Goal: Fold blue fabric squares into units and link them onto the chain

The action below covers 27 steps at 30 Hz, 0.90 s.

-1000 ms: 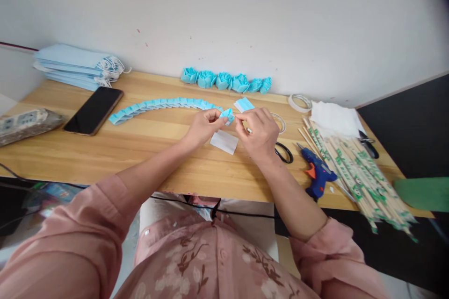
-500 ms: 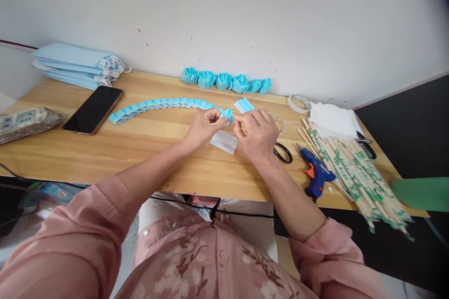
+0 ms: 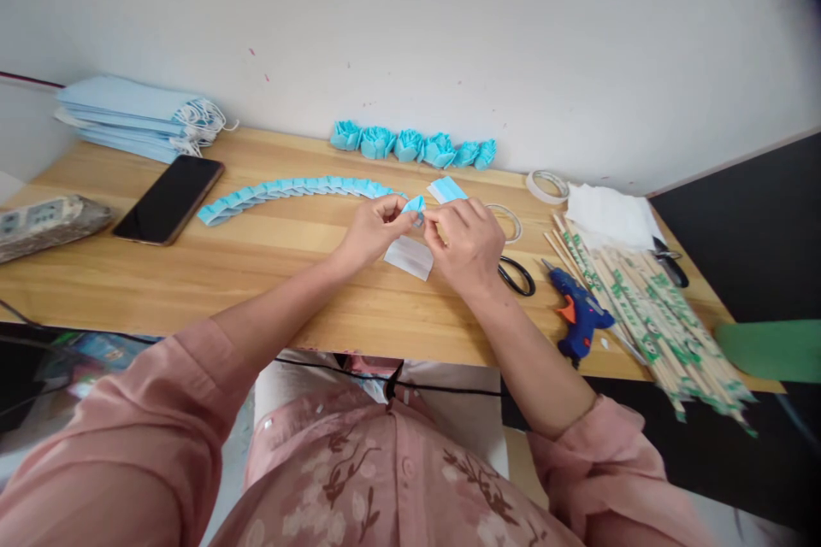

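While the left hand (image 3: 372,231) pinches a folded blue piece (image 3: 416,205), the right hand (image 3: 467,246) meets its edge

The left hand is nearly closed, thumb and forefinger clamped on the piece, which sits at its fingertips, between the two hands. The right hand has its thumb and forefinger drawn into a narrow pinch at the piece's right edge, the other fingers curled; whether those tips grip or only touch it is too small to tell. Both forearms reach forward over the bench (image 3: 256,291) and angle inward, the right wrist bent toward the left hand.

A curved chain of folded blue pieces (image 3: 288,189) runs leftward from just behind the left hand; whether it joins the held piece cannot be made out. A white sheet (image 3: 409,258) lies below and between the hands. Blue rectangles (image 3: 447,188) lie just beyond the right hand, with a black loop (image 3: 532,282) just to its right and a blue glue gun (image 3: 581,316) farther right. A row of blue flowers (image 3: 408,147) stands beyond both hands, by the wall.
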### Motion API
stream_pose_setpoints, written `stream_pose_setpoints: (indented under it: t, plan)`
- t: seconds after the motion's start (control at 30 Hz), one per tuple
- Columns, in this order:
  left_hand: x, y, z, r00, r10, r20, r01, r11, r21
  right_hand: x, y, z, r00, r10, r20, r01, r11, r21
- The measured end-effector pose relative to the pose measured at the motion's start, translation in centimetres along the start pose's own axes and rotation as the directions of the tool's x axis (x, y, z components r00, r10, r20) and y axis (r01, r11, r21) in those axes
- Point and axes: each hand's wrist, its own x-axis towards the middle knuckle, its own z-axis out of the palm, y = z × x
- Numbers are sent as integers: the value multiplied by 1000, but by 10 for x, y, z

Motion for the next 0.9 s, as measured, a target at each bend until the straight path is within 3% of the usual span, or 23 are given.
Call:
stream_pose_setpoints:
  t: [0.33, 0.53, 0.63, 0.7, 0.77, 0.83, 0.9]
  plan:
    - [-1, 2, 0, 999, -43, 19, 44, 998, -42, 0, 4, -1, 998, -28, 53, 25, 998, 65]
    - [2, -5, -1, 999, -40, -25, 39, 998, -39, 0, 3, -6, 995, -53, 87, 43, 993, 113]
    - [4, -8, -2, 998, -50, -42, 49, 998, -27, 1, 6, -6, 997, 35, 72, -51, 971, 233]
    - [4, -7, -3, 998, -62, -32, 62, 998, -22, 1, 10, -4, 981, 178, 80, -196, 890, 412]
    - [4, -6, -3, 997, -71, -1, 71, 997, -20, 2, 14, -1, 938, 302, 173, -343, 717, 607]
    - [4, -5, -4, 997, -68, 28, 68, 997, -22, 2, 17, 3, 892, 335, 304, -443, 513, 735]
    - [3, -5, -4, 997, -59, 48, 60, 998, -22, 2, 19, 7, 863, 316, 394, -494, 366, 789]
